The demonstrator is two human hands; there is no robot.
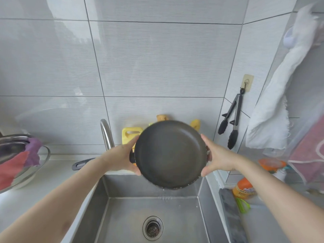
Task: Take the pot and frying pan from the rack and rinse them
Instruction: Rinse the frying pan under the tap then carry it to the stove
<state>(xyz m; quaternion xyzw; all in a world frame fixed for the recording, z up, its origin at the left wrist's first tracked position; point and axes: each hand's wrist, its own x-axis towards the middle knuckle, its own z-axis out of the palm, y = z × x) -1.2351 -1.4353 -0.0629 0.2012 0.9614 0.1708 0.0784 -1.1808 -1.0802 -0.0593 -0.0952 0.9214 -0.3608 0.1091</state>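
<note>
You hold the round dark non-stick pot [170,155] tilted toward you, its inside facing the camera, between both hands above the far end of the stainless steel sink [154,214]. Your left hand [121,158] is curled around the short black side handle on its side, thumb toward the upper rim; your right hand [218,157] clasps the opposite edge, and whether its fingers wrap a handle there cannot be told, as the pot wall hides them. Drops hang along the lower rim and fall toward the basin, so the surface appears wet. The risk, in my judgement: a wet pot held by its edges may slip or rotate in your grasp and strike the sink wall. Just beyond your left hand stands the curved chrome tap [106,134], close enough that swinging the pot leftward could knock it. Behind the pot, yellow items lean against the tiled wall, partly hidden. Further beyond your right hand, black-tipped kitchen tongs [231,120] hang from a wall hook, with a white cloth [273,109] past them; nearer to you on that side sits an orange detergent bottle [243,189]. Well outside your left hand lies a glass lid draped with red and purple cloths [21,158].
</note>
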